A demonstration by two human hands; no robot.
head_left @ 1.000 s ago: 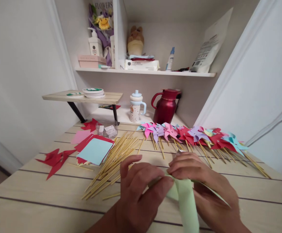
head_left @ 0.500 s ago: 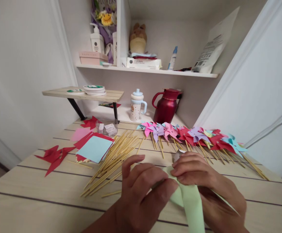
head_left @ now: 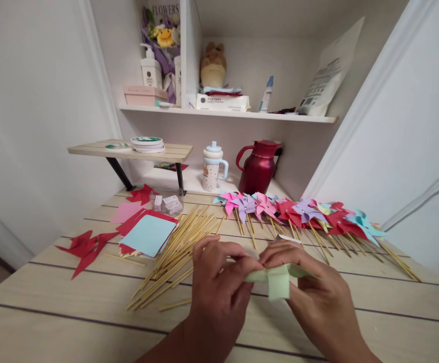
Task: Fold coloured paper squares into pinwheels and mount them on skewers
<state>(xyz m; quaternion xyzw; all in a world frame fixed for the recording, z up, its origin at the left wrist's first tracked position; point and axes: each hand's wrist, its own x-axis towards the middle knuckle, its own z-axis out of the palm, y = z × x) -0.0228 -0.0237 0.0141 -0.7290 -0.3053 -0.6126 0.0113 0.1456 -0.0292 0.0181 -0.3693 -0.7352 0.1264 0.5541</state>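
Above the front of the table, both hands pinch one light green paper pinwheel, seen nearly edge-on with one blade hanging down. My left hand is closed on its left side. My right hand is closed on its right side, with fingertips meeting the left ones over the paper's centre. Whatever lies between the fingertips is hidden. Left of my left hand lies a loose pile of thin wooden sticks. Finished pinwheels on sticks, in several colours, lie in a row beyond my right hand.
To the left are a stack of square coloured paper, a red folded paper pinwheel and a clear container with small white boxes. A cup and a red thermos jug stand at the back, beneath a shelf.
The green paper has tilted from hanging long toward me to nearly edge-on. Both hands have turned with it, their fingertips still together at its middle.
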